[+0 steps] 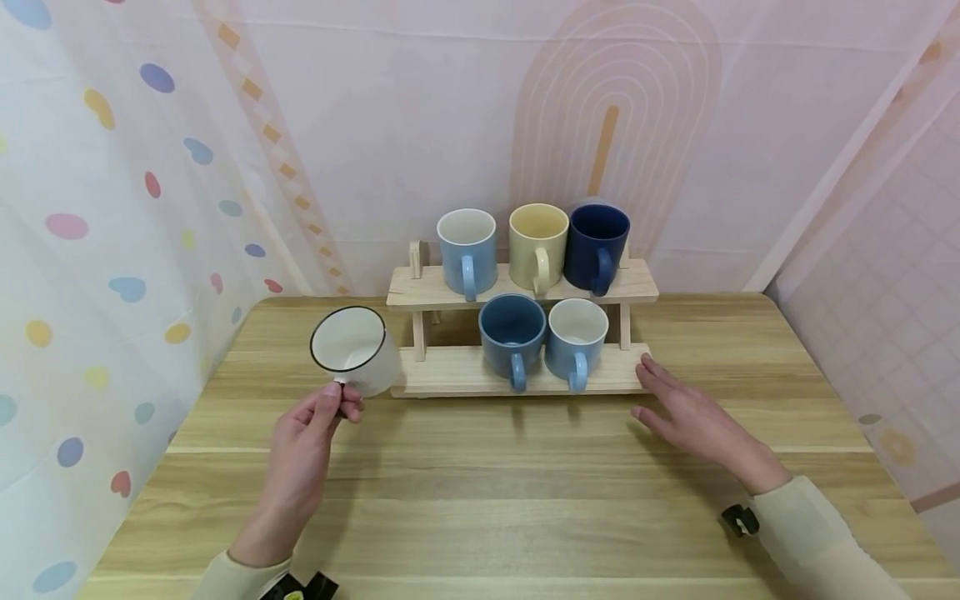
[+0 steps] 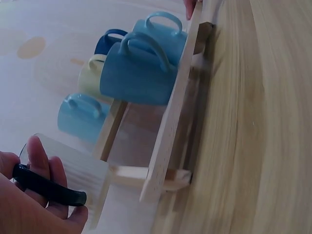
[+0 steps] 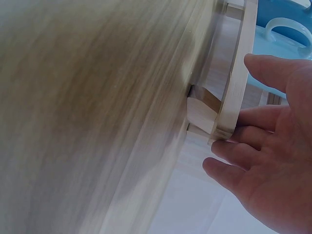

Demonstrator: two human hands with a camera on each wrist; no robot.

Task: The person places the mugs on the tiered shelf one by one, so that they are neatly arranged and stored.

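My left hand pinches the dark handle of a white mug with a black rim. That mug is held up beside the left end of a two-tier wooden shelf, its mouth tilted towards the head camera. At the shelf's other end my right hand has its fingers extended, with the fingertips touching the end of the lower board. A dark teal mug and a light blue mug stand side by side on that board, handles facing me.
On the upper tier stand a light blue mug, a pale yellow mug and a navy mug. The shelf sits near the back of a wood-grain table. Patterned curtains hang behind it and at both sides.
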